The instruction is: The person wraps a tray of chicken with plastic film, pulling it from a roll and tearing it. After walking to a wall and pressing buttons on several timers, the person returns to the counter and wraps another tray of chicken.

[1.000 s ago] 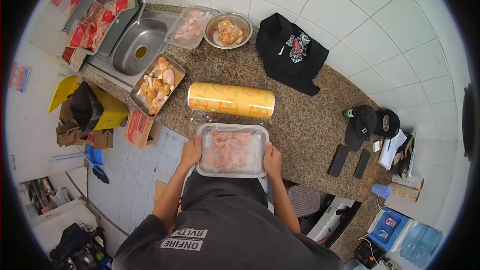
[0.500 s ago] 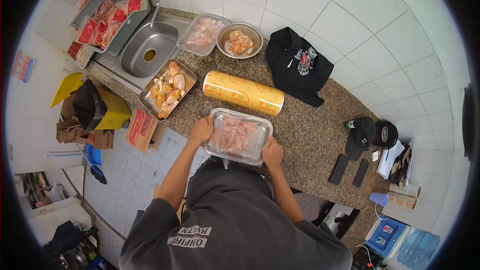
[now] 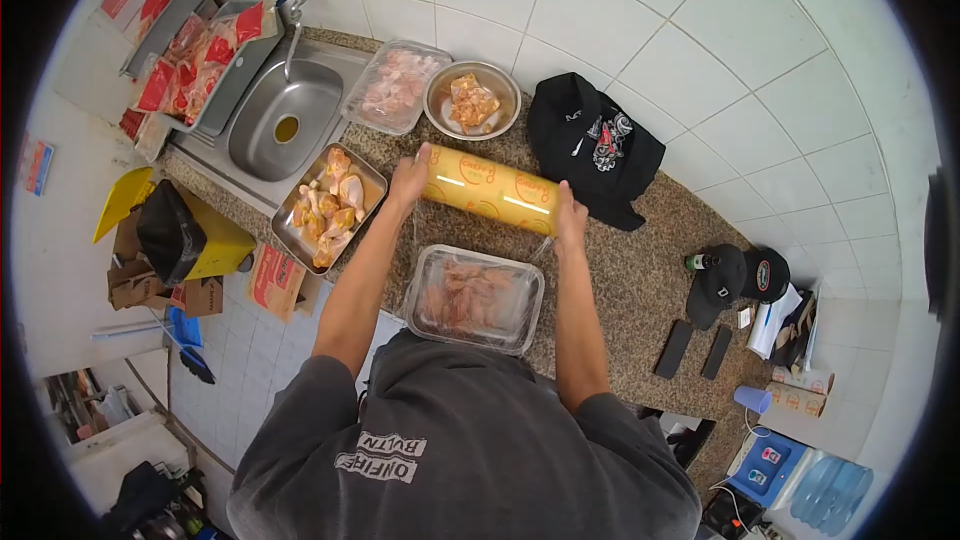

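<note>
A large yellow printed roll of plastic film (image 3: 490,190) is held at its two ends. My left hand (image 3: 408,178) grips the left end, and my right hand (image 3: 570,215) grips the right end. Between the roll and my body, a clear tray (image 3: 474,300) with pieces of meat sits on the granite counter. Left of the roll lies a metal tray (image 3: 330,208) of raw chicken pieces. Behind the roll stand a round metal bowl (image 3: 472,102) holding a portion of meat and a clear container (image 3: 398,86) of pale pieces.
A sink (image 3: 285,120) and a grey crate (image 3: 230,65) of red packages are at the left. On the counter's right lie a black garment (image 3: 595,145), two caps (image 3: 718,285), two dark flat objects (image 3: 674,348) and a purple cup (image 3: 752,399).
Both hands have let go of the clear tray and moved up to the roll, taking hold of its ends. The clear tray now rests on the counter.
</note>
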The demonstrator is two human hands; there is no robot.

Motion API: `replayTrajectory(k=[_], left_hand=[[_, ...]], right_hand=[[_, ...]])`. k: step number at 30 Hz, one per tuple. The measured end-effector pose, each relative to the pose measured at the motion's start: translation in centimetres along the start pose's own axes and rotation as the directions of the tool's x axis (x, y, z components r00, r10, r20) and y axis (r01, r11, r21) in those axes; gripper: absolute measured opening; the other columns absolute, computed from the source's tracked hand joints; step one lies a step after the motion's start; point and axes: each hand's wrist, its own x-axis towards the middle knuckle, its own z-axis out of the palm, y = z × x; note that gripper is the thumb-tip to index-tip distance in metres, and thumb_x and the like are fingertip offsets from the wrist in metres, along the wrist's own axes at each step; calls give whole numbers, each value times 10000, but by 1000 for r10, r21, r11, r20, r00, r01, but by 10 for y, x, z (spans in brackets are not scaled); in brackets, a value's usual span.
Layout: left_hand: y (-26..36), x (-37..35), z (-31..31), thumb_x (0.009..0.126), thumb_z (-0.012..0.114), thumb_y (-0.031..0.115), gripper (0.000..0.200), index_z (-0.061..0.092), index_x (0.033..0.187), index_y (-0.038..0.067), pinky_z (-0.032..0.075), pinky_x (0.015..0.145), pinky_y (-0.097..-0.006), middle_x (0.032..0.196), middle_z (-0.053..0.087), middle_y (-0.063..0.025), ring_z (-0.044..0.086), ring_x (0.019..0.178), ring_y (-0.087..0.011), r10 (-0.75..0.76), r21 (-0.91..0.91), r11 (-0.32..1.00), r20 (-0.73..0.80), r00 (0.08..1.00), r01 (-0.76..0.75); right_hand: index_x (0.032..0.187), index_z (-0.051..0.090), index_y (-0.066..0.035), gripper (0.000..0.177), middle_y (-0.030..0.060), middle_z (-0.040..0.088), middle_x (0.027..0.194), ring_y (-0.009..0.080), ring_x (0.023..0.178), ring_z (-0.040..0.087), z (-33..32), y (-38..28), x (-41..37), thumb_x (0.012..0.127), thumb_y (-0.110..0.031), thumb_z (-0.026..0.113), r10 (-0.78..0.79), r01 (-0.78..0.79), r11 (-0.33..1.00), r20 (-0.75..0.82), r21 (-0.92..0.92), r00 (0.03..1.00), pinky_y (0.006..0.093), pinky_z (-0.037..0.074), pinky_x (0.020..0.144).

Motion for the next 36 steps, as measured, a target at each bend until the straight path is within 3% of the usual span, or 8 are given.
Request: replayTrajectory(k=[7, 11, 18, 22, 23, 27, 31, 36], left_hand=[[105, -99, -23, 1029, 436, 438, 517, 626, 1034, -42, 444, 823, -270, 985, 659, -68, 580, 908, -119, 260, -296, 926, 54, 964, -234], [114, -198, -49, 1040, 445, 350, 441, 606, 1090, -57, 436, 841, -277, 985, 647, -75, 553, 940, -111, 315, -51, 947, -21, 949, -316], [38, -295, -94, 1052, 410, 330, 449, 630, 1059, -62, 432, 862, -285, 1014, 665, -100, 553, 951, -120, -120, -123, 984, 93, 988, 131], [13, -295, -107, 1043, 420, 339, 459, 636, 1033, -66, 443, 868, -326, 977, 678, -148, 602, 928, -200, -76, -55, 995, 124, 989, 84], [24, -287, -112, 1029, 442, 327, 433, 635, 1034, -60, 447, 873, -359, 995, 664, -180, 602, 951, -264, 80, 289, 950, 129, 988, -114], [82, -226, -75, 964, 524, 283, 306, 640, 1041, 11, 426, 917, -458, 1071, 588, -221, 536, 1053, -391, 631, 594, 555, 155, 760, -582], [65, -127, 22, 1017, 417, 340, 393, 603, 1089, 1, 411, 968, -454, 1126, 598, -196, 536, 1084, -381, 278, 417, 473, 765, 581, -776], [10, -117, 67, 1020, 368, 420, 504, 571, 1146, -24, 439, 960, -495, 1098, 608, -263, 579, 1061, -408, 108, 295, 192, 942, 319, -936]], right_hand=[[899, 678, 43, 421, 56, 671, 838, 89, 739, 588, -24, -103, -49, 941, -374, 651, -76, 65, 985, 67, 160, 995, 267, 483, 678], [921, 665, 56, 381, 51, 656, 821, 84, 734, 577, -56, -132, -122, 952, -324, 640, -88, 84, 993, 51, 81, 995, 250, 476, 662], [907, 661, 55, 305, 54, 656, 825, 79, 691, 577, -93, -107, -250, 971, -239, 608, 77, -78, 997, 68, 7, 995, 249, 481, 621], [883, 662, 52, 294, 57, 662, 814, 82, 704, 589, -94, -63, -272, 986, -210, 578, 146, -144, 982, -4, 120, 989, 246, 483, 615], [883, 662, 52, 294, 57, 662, 814, 82, 704, 589, -96, -53, -273, 986, -210, 578, 146, -144, 983, -4, 117, 989, 246, 483, 615], [863, 659, 45, 308, 43, 659, 791, 67, 670, 575, -94, -38, -266, 989, -224, 576, 35, -38, 985, 22, 166, 999, 246, 475, 595], [837, 662, 35, 331, 25, 651, 748, 54, 635, 555, -99, -24, -257, 994, -241, 571, -66, 59, 992, 60, 108, 996, 238, 456, 573], [817, 661, 26, 349, 15, 640, 727, 46, 628, 532, -97, -21, -265, 994, -261, 572, -66, 64, 989, 8, 136, 998, 235, 434, 556]])
